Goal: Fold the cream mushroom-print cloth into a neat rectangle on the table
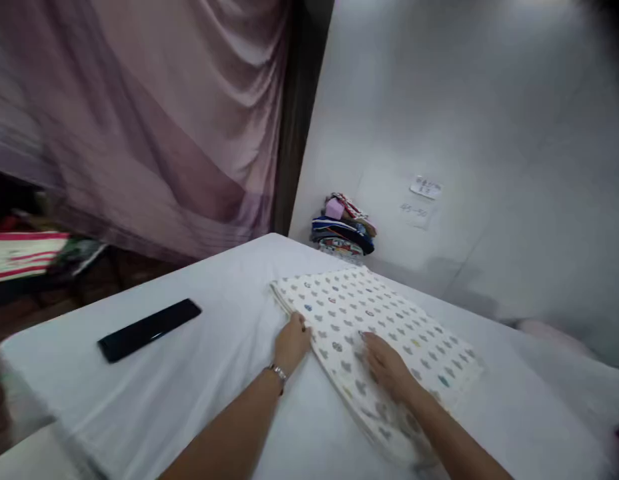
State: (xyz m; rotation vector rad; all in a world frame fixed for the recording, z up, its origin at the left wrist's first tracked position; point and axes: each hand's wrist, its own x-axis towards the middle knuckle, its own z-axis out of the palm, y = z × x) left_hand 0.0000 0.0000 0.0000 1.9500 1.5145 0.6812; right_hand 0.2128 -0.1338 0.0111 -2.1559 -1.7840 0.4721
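Note:
A white cloth (pixel 339 313) printed with small grey and coloured motifs lies folded flat on the white-covered table. At its near left edge, my left hand (pixel 292 341) has its fingers curled on the layered edge; a bracelet circles that wrist. Farther right, my right hand (pixel 387 365) rests on the cloth's upper face with its fingers stretched out, somewhat blurred by motion. The cloth's near corner under my right forearm is smeared too.
On the table's left part lies a black phone (pixel 149 329). A stack of folded clothes (pixel 343 227) stands at the far end by the white wall, where paper notes (pixel 425 187) are stuck. A pinkish curtain (pixel 189 120) hangs beyond the table's left edge.

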